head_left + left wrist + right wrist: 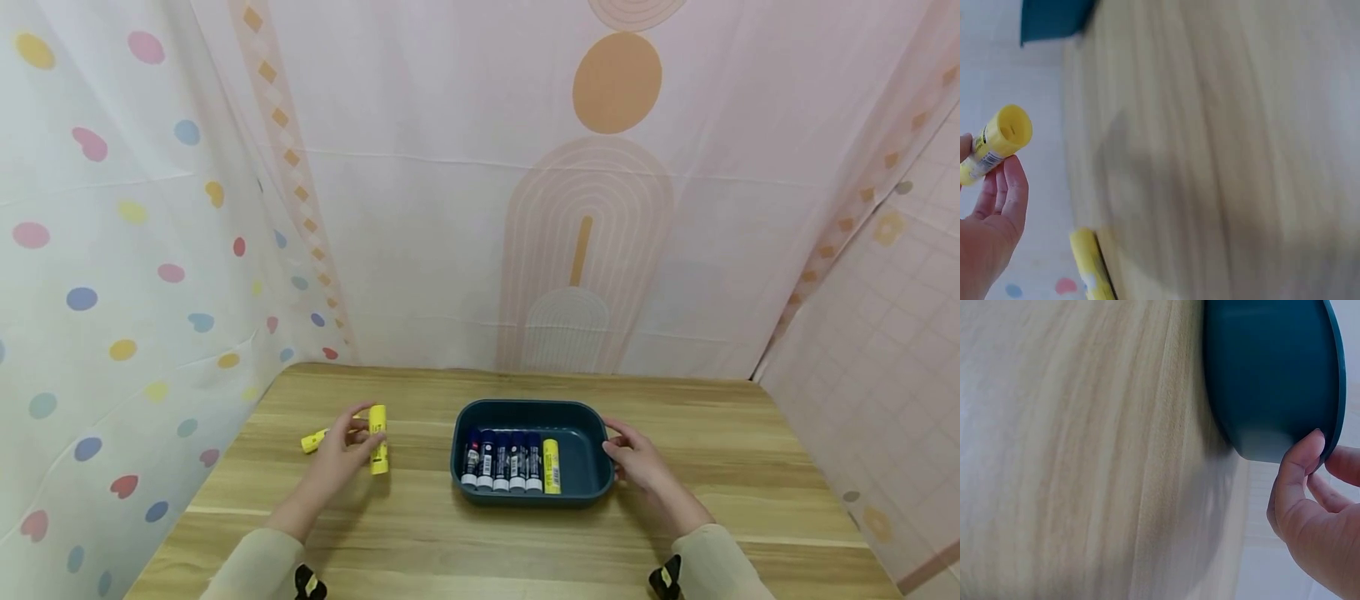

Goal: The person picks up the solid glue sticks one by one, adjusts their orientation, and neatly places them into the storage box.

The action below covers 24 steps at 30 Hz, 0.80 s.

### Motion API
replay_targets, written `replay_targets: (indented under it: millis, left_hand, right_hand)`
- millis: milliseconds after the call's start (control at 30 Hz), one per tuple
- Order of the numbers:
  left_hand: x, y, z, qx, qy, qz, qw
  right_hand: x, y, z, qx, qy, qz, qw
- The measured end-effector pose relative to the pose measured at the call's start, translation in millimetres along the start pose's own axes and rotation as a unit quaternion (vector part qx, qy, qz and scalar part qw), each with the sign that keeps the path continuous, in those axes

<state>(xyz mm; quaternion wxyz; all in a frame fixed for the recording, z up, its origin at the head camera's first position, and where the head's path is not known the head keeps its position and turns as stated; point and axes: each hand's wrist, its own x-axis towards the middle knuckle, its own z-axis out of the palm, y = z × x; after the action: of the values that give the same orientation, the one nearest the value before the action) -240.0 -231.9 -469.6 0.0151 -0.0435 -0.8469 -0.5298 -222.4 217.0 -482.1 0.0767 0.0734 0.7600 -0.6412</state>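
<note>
My left hand [347, 446] pinches a yellow glue stick [378, 440] between thumb and fingers, held above the table left of the bin. In the left wrist view the hollow end of that glue stick [1013, 128] faces the camera. Another yellow glue stick [313, 441] lies on the table, partly hidden behind the hand. My right hand [636, 457] grips the right rim of a dark teal bin [534, 500], thumb on one side and fingers on the other. Inside stand or lie several dark blue glue sticks [502, 460] in a row, with one yellow glue stick [552, 467] at their right.
The wooden table [420, 550] carries the bin near its middle. A pale patterned curtain [420, 250] hangs along the back edge, with a dotted cloth [150, 292] at the left and a checked one [892, 350] at the right.
</note>
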Motion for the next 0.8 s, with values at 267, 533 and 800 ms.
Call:
replay_targets:
  millis: [267, 533, 800]
  left_hand:
    - [5.0, 31.7, 31.0, -0.106, -0.023, -0.055, 0.9926]
    - [10.0, 55.6, 68.2, -0.152, -0.032, -0.07, 0.9854]
    - [13.5, 66.8, 97.3, -0.138, -0.045, -0.064, 0.9874]
  right_hand:
    - [-0.9, 0, 0, 0.004, -0.001, 0.003, 1.0]
    - [-0.4, 0, 1, 0.002, 0.001, 0.0, 1.0]
    - [0.0, 1, 1, 0.002, 0.0, 0.001, 1.0]
